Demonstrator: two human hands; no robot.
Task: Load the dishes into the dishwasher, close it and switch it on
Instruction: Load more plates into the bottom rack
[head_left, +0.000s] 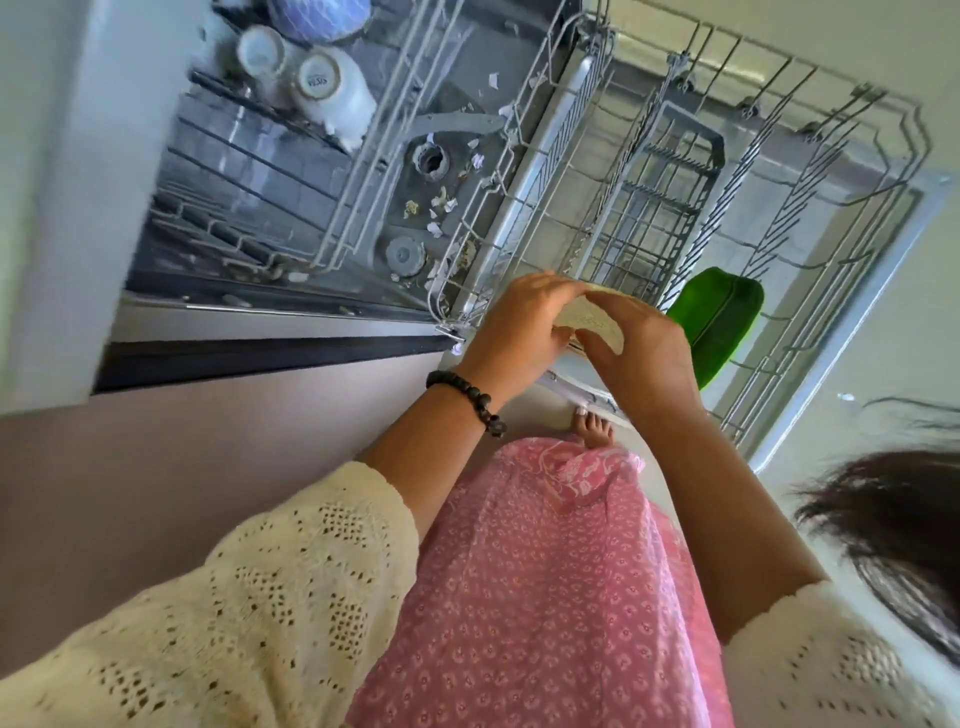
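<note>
The dishwasher (291, 171) stands open, its lower rack (779, 171) pulled out over the dropped door and nearly bare, with a wire cutlery basket (660, 192) in the middle and a green dish (719, 322) standing on edge among the tines at the near side. The upper rack (249, 171), partly inside the tub, holds upturned white cups (317, 78) and a blue bowl (319, 15). Scraps of food and paper lie on the tub floor round the filter (430, 158).

A pale cream dish (592, 325), seemingly a small plate or shallow bowl, is held between both hands just over the near corner of the lower rack. The left hand (519, 322), with a dark bead bracelet (467, 392) at the wrist, curls its fingers over the dish's far left edge; the right hand (639, 353) pinches the near right edge with thumb and fingers. Both hands grip it, and much of the dish is hidden by them, so its exact shape cannot be told.

The dish's broad face tilts toward the camera, its long axis running roughly from one hand to the other. The free tines lie directly beyond and below the hands, between the cutlery basket and the green dish. The right hand is the nearer to that gap, so the coming move probably calls for turning the dish on edge, parallel with the green dish, and lowering it beside it. Loading looks to be at an early stage; closing and switching on are not yet done.
</note>
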